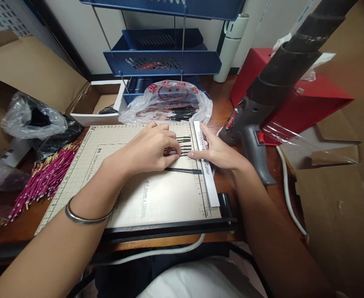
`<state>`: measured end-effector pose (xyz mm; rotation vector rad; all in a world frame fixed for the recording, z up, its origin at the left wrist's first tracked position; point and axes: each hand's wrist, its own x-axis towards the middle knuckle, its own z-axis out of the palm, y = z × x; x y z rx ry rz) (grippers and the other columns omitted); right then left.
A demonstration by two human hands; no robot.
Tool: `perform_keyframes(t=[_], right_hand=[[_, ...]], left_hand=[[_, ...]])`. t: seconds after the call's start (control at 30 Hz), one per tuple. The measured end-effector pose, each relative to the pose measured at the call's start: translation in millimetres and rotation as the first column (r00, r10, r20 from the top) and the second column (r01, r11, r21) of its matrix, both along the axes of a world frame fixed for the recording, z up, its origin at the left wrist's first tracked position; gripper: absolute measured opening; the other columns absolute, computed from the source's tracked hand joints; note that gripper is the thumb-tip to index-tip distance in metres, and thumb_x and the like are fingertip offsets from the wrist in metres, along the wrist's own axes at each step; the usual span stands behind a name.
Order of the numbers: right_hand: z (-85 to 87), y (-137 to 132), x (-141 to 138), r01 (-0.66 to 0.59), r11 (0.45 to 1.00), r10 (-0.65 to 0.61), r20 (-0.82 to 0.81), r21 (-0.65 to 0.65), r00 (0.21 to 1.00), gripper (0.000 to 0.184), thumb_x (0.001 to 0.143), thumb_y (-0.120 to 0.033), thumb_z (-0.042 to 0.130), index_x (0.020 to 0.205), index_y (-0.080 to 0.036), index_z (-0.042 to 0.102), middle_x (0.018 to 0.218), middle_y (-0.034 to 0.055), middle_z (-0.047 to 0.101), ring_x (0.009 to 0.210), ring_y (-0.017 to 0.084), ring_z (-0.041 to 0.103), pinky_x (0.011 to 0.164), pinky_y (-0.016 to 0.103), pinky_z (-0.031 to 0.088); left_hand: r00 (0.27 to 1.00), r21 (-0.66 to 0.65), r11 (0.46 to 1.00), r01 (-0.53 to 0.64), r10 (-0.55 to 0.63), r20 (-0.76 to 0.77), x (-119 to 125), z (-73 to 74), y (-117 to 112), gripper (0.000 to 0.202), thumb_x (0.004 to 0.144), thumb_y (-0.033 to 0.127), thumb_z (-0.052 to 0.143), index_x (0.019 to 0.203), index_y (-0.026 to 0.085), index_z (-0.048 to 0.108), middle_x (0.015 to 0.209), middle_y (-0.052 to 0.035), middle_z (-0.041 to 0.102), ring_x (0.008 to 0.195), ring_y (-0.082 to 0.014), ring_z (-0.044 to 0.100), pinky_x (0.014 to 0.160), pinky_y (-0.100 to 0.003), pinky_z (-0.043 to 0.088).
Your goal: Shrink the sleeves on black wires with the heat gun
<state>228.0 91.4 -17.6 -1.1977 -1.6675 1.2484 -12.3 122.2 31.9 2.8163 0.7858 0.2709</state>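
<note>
The person's white garment [200,277] lies nearest the camera, at the lower edge; two bare forearms [54,248] extend forward above it, the left encircled by a silver-coloured metal bangle [85,221]. The brown wooden desk [221,99] bears most of the remaining objects. A cream rectangular cutting board [169,203], printed with grids and paper sizes, occupies the centre. At the right is a brown cardboard box [340,215] with open flaps; behind the board stands a blue tiered rack [200,62]. A red box [320,89] is partly covered by a dark grey pistol-shaped tool [264,107] with a red switch. A clear plastic bag [200,105] with red print, containing dark strands, lies just beyond the board, and a heap of magenta cords [48,178] with gold-coloured tips lies beside its left edge. A pale green bottle [230,45] stands upright near the rack.

The left hand [152,147] is above the board, thumb and forefinger brought together, pinching some of the thin black strips [183,170]; how many cannot be told. The right hand [214,149] is spread, thumb and forefinger apart across a white lettered bar [211,186] along the board's right side, the thumb tip at the strips' ends. The strips lie crosswise on the board, roughly parallel, their right ends near or touching the bar.
</note>
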Motion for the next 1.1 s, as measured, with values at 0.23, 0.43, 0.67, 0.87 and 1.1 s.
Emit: perform_keyframes(t=[0.23,0.43,0.67,0.87,1.1], right_hand=[[-3.6,2.4,-0.4,-0.013,1.000,0.013,-0.008,0.028,1.000,0.098,0.074,-0.036,0.090,0.159,-0.021,0.043,0.164,0.0141,0.057,0.160,0.038,0.046,0.136,0.054,0.034],[-1.2,0.8,-0.3,-0.009,1.000,0.009,0.029,0.027,1.000,0.105,0.074,-0.042,0.090,0.163,-0.018,0.041,0.168,0.0150,0.053,0.165,0.040,0.039,0.138,0.055,0.029],[-2.3,1.1,0.6,-0.019,0.999,0.018,0.027,0.050,0.999,0.101,0.075,-0.043,0.091,0.160,-0.017,0.043,0.166,0.0144,0.056,0.161,0.038,0.045,0.136,0.052,0.034],[-3.0,2.9,3.5,-0.027,0.999,0.026,-0.040,-0.021,0.999,0.085,0.080,-0.025,0.076,0.159,-0.021,0.044,0.166,0.0106,0.056,0.155,0.034,0.050,0.135,0.052,0.035],[-5.0,3.6,2.7,-0.017,1.000,0.017,-0.032,-0.003,0.999,0.090,0.074,-0.023,0.076,0.157,-0.019,0.042,0.163,0.0115,0.056,0.154,0.034,0.050,0.135,0.052,0.033]], left_hand=[[1.000,-0.040,0.999,0.016,-0.016,0.005,0.8,0.1,-1.4,0.021,0.096,0.023,0.064,0.096,0.021,0.084,0.090,-0.0057,0.078,0.087,-0.0233,0.058,0.085,-0.041,0.036],[1.000,-0.034,0.999,0.019,-0.019,0.003,0.2,-0.5,-1.2,0.021,0.097,0.023,0.063,0.096,0.022,0.084,0.089,-0.0049,0.077,0.089,-0.0243,0.058,0.087,-0.041,0.035],[1.000,-0.014,1.000,-0.007,0.007,0.003,2.0,-2.4,-2.0,0.022,0.098,0.025,0.062,0.097,0.021,0.083,0.094,-0.0058,0.079,0.092,-0.0255,0.059,0.085,-0.042,0.034],[1.000,-0.026,0.999,-0.019,0.020,0.019,3.4,-4.6,-1.3,0.020,0.097,0.028,0.063,0.091,0.022,0.081,0.090,-0.0042,0.078,0.091,-0.0249,0.059,0.083,-0.042,0.031],[0.999,-0.032,0.999,-0.021,0.022,0.024,4.0,-5.5,-1.3,0.020,0.098,0.029,0.063,0.090,0.022,0.080,0.089,-0.0038,0.077,0.090,-0.0242,0.058,0.082,-0.041,0.030]])
